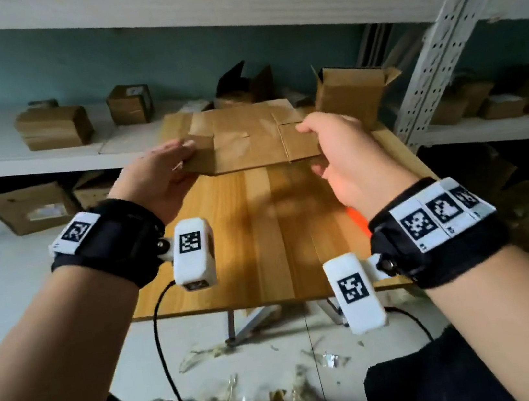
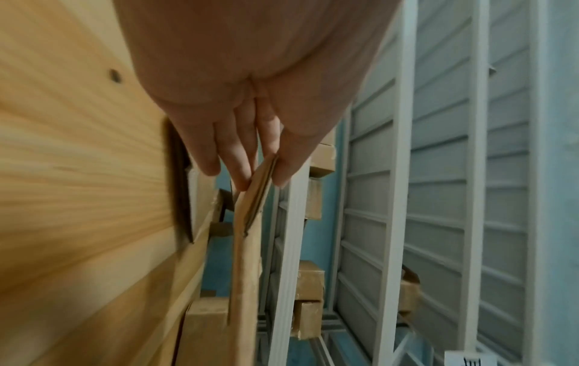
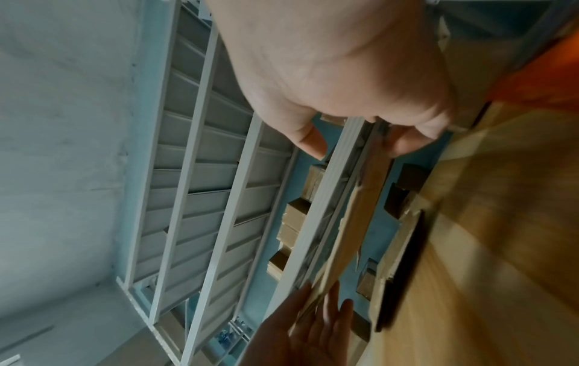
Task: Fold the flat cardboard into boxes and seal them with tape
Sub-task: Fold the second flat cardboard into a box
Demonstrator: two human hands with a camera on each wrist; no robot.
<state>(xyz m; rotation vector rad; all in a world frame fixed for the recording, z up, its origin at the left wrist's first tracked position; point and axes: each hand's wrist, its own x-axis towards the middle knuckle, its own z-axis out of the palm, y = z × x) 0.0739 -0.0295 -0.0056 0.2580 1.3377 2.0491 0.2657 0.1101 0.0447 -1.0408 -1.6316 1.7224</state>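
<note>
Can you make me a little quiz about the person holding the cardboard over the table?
1. True or false: the flat cardboard is already folded into a box.
2. Which hands hold the flat cardboard? A) only the left hand B) only the right hand C) both
3. Fill in: behind the flat cardboard, on the wooden table, stands a box with its top flaps ____.

Key:
1. False. It is a flat piece, held above the table.
2. C. The left hand pinches one end and the right hand the other.
3. Open; see the open box.
</note>
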